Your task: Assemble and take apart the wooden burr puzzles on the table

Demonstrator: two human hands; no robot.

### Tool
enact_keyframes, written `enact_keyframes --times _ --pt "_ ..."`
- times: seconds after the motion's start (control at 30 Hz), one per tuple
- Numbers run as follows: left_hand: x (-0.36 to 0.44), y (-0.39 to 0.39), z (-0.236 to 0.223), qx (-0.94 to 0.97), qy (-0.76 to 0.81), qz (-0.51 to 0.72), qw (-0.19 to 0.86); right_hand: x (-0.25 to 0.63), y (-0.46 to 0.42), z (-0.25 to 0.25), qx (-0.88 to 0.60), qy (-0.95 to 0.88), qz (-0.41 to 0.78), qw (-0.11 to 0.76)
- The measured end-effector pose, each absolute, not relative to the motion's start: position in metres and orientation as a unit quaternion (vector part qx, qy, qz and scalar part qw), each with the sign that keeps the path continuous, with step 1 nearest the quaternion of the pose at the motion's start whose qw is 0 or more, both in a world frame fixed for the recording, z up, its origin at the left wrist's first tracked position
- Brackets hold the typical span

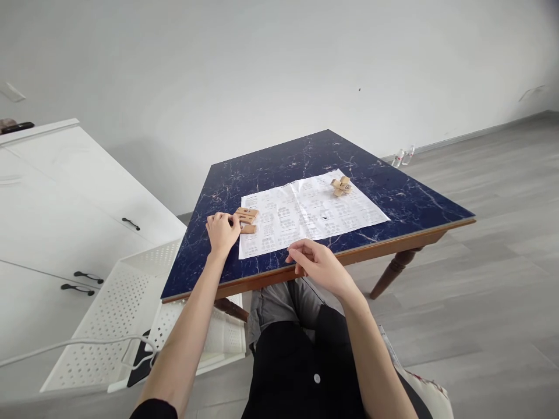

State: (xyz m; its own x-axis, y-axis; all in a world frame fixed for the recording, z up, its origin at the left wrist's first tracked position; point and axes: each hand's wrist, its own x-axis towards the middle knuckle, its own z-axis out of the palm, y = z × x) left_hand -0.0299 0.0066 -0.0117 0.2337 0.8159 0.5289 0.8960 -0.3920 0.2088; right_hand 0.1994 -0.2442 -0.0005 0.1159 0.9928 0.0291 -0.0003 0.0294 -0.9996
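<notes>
My left hand (222,233) rests on the blue tabletop with its fingers bent around the left ends of several flat wooden puzzle pieces (247,216). These pieces lie close together, side by side, partly on the left edge of a printed instruction sheet (288,209). The fingers cover their left ends. Over the front edge of the table is my right hand (318,265), its fingers loosely curved and apart, with nothing visible in them. At the sheet's far right corner sits a cross-shaped assembly of interlocked wooden pieces (342,186), with a dark letter on one of them.
The dark blue marbled table (271,169) has a wooden rim and turned legs. A white cabinet (65,203) and a perforated white basket (109,308) with a cable stand at left. Two plastic bottles (403,156) are on the floor beyond the table, by the wall.
</notes>
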Motion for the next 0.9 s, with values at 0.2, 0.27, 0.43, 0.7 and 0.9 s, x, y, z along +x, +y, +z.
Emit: enact_keyframes --times 0.2,0.27,0.43,0.7,0.9 --pt "-0.026 0.002 -0.006 -0.817 -0.494 -0.296 0.023 0.201 -0.245 0.002 -0.526 -0.480 0.460 0.530" --pt "-0.024 -0.005 -0.005 -0.835 -0.469 -0.289 0.006 0.201 -0.245 0.002 -0.525 -0.483 0.457 0.530" --pt "-0.023 -0.032 -0.010 -0.841 -0.462 -0.283 -0.011 0.200 -0.244 0.000 -0.527 -0.486 0.457 0.527" --pt "-0.029 -0.046 -0.013 -0.787 -0.537 -0.295 -0.070 0.198 -0.244 -0.001 -0.524 -0.491 0.459 0.523" --pt "-0.030 -0.040 -0.015 -0.794 -0.517 -0.298 -0.115 0.199 -0.243 -0.002 -0.519 -0.488 0.467 0.523"
